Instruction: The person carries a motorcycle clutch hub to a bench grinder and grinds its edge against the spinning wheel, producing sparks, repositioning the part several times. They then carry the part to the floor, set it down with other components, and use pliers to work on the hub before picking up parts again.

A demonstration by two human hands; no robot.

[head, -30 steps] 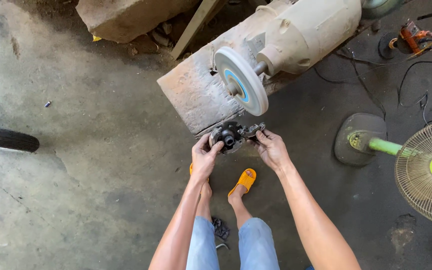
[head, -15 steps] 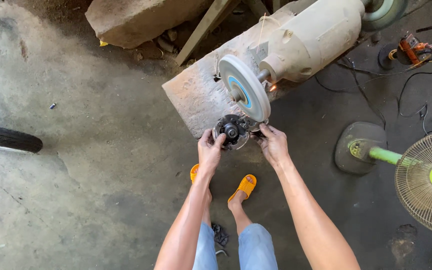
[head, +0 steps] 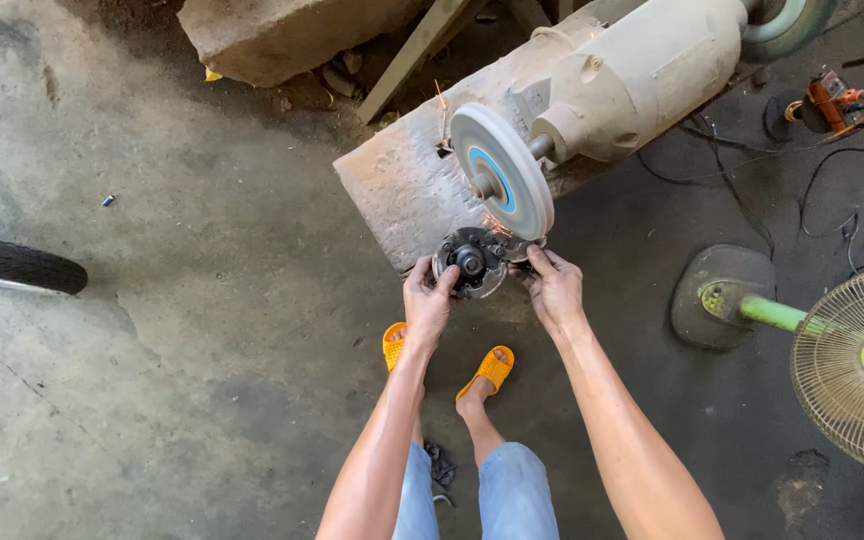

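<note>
Between both hands' fingers (head: pixel 444 283), round metal part (head: pixel 470 262).

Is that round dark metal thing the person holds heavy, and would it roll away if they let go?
The round metal part looks solid, so it is probably stiff and heavy for its size. Both the left hand and the right hand grip it, which suggests weight. Being round, it might roll if dropped on edge.

Both hands — the left hand (head: pixel 426 300) and the right hand (head: pixel 554 290) — are holding a round metal part (head: pixel 469 262) against the grinding wheel (head: pixel 502 170), small sparks flying.
</note>
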